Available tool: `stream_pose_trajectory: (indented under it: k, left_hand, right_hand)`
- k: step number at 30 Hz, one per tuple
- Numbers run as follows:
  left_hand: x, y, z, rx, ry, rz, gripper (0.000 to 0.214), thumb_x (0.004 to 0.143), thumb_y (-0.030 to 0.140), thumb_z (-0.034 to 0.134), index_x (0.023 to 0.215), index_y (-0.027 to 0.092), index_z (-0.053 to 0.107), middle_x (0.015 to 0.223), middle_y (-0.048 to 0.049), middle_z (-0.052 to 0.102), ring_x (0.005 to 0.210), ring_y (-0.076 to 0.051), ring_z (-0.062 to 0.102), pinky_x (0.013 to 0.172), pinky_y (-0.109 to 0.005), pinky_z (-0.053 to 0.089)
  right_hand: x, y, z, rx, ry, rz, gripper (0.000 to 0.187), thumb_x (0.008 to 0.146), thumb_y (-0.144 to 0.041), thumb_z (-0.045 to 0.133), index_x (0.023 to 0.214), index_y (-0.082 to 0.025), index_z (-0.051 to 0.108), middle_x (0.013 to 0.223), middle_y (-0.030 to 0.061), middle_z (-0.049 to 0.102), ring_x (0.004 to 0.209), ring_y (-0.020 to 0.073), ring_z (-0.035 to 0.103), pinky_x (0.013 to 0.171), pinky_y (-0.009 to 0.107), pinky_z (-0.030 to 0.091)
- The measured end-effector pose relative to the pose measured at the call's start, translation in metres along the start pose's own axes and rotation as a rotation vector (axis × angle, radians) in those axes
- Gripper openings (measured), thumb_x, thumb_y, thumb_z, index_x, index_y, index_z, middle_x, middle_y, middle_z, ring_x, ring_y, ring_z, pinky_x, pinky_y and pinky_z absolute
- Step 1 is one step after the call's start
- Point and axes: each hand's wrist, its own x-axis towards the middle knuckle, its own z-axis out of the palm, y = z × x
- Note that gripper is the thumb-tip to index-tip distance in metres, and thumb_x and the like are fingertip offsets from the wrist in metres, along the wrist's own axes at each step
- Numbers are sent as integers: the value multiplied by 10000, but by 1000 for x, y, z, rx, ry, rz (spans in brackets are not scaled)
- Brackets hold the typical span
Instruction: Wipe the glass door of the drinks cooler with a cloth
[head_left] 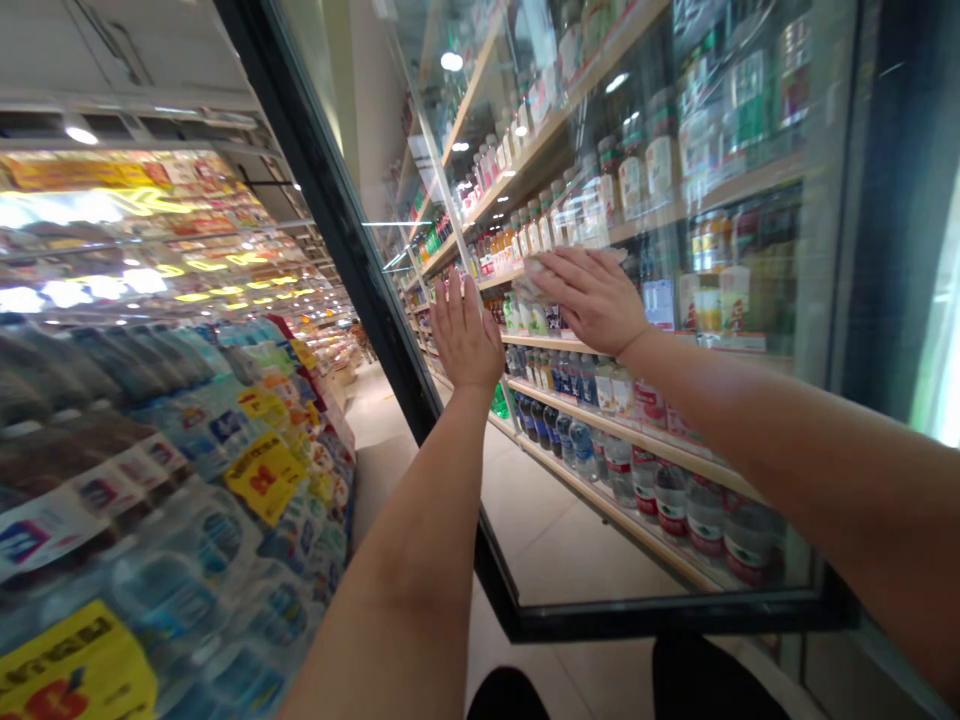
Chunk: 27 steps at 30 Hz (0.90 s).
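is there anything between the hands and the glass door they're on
For the left hand, nothing visible: it lies flat on the glass door. Under the right hand a pale cloth sits between palm and glass.

No text can be read: the yellow price tags and the bottle labels are blurred.

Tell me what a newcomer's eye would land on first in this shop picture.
First, the two bare hands pressed flat on the glass door at centre: the left hand with fingers up, the right hand over a crumpled white cloth. Behind and mirrored in the glass run shelves of bottles. At lower left, blurred water bottles carry bright yellow price tags.
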Motion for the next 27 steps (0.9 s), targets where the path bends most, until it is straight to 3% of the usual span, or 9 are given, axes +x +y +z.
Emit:
stream_pose_trajectory:
  k: [3, 5, 13, 15, 20, 22, 25, 27]
  left_hand:
    - [0, 0, -1, 0, -3, -7, 578, 1003, 264, 363, 1570, 153, 383, 1670, -77, 314, 1593, -194, 98, 1315, -423, 56]
    - [-1, 0, 0, 6, 10, -3, 571, 1005, 268, 364, 1567, 171, 390, 1661, -62, 336, 1591, -185, 109, 1315, -415, 63]
    - [-1, -2, 1, 48, 21, 29, 564, 1010, 266, 377, 1556, 126, 395, 1659, -108, 334, 1592, -207, 114, 1312, -431, 73]
    - [-1, -2, 2, 52, 15, 21, 566, 1008, 266, 379, 1556, 123, 392, 1661, -107, 329, 1592, -214, 116, 1311, -440, 78]
    - [-1, -3, 2, 60, 15, 26, 567, 1004, 265, 374, 1550, 113, 401, 1657, -110, 336, 1589, -231, 136, 1310, -448, 92]
    - [-1, -3, 2, 59, 24, 25, 561, 1002, 264, 374, 1542, 113, 414, 1654, -115, 342, 1587, -234, 149, 1310, -449, 98]
    - [-1, -3, 2, 36, 25, 16, 557, 1004, 267, 374, 1544, 133, 411, 1657, -106, 338, 1588, -225, 147, 1309, -453, 94]
    - [-1, -3, 3, 32, 24, 16, 559, 1007, 272, 371, 1547, 134, 404, 1657, -109, 338, 1588, -224, 143, 1309, -455, 90]
  right_hand:
    - [2, 3, 4, -28, 121, 176, 631, 961, -140, 407, 1574, -291, 386, 1589, 18, 463, 1501, 241, 372, 1229, 513, 313]
    - [2, 4, 6, -30, 163, 208, 641, 952, -131, 390, 1582, -255, 377, 1581, 35, 472, 1506, 245, 364, 1233, 506, 313]
    - [-2, 1, -2, 50, -122, -190, 646, 974, -179, 459, 1599, -282, 333, 1613, 13, 427, 1512, 233, 358, 1243, 480, 299]
    - [4, 9, -6, 40, -123, -183, 659, 975, -164, 446, 1607, -297, 310, 1612, 9, 429, 1507, 242, 365, 1236, 498, 300]
    - [18, 28, -14, -59, 73, 133, 696, 964, -148, 406, 1634, -237, 240, 1645, 64, 367, 1532, 301, 295, 1223, 551, 285]
    - [17, 29, -15, -72, 26, 76, 706, 958, -164, 427, 1635, -221, 232, 1650, 70, 356, 1534, 297, 288, 1230, 533, 282]
    - [12, 27, -18, -24, -125, -111, 742, 953, -191, 467, 1638, -284, 199, 1657, 16, 349, 1533, 262, 295, 1248, 506, 264]
    - [14, 27, -19, -5, -163, -130, 748, 943, -188, 480, 1631, -316, 213, 1647, -11, 368, 1520, 257, 323, 1248, 519, 261]
